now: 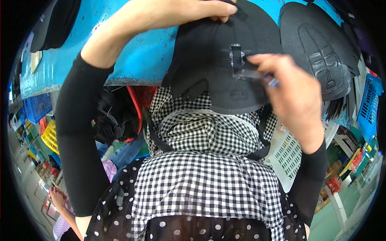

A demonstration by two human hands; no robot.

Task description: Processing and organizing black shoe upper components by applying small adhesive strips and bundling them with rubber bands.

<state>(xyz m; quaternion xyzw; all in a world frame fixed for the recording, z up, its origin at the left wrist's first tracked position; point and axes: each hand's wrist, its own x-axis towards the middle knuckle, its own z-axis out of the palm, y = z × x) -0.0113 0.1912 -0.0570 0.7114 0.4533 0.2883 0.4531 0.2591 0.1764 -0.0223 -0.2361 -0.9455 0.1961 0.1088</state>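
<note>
From where I stand: right grip [295,92] clamped on a small blurred object [272,81]; black panel [261,36] lies beside it, black strip [236,58] just left. Left grip [177,14] meets panel's far end, closure unclear. Panel overhangs bench [140,60]; loose hold could let it slip

Desk [144,60]: bright blue top, dotted with small dark scuffs; the near edge is greyish and worn.
Middle: a black rounded sheet [197,44] lies across the near edge, its lower part reaching past it; pale marks surround a short black strip [237,60] on its face.
Right: overlapping black pieces [317,52], the top one with a looped outline and glossy bars.
Left: a stack of dark pieces [60,24], well apart from the sheet.
</note>
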